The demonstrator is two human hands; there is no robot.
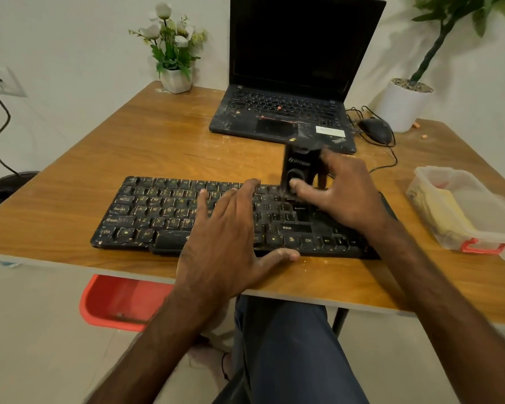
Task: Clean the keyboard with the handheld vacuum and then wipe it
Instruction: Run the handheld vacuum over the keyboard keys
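Observation:
A black keyboard [146, 217], speckled with crumbs and dust, lies along the front edge of the wooden table [164, 141]. My left hand [231, 228] lies flat on its middle keys with fingers spread and the thumb at the keyboard's front edge. A black handheld vacuum [299, 167] stands upright on the keyboard's upper right keys. My right hand [341, 191] grips the vacuum from the right, thumb across its front. The vacuum's nozzle end is hidden against the keys.
A dusty black laptop [283, 112] stands open behind the keyboard, with a black mouse [375, 129] and its cable to its right. A clear plastic box [464, 211] holding a yellow cloth sits at the right. Flower pots stand at both back corners. A red stool [120, 301] is under the table.

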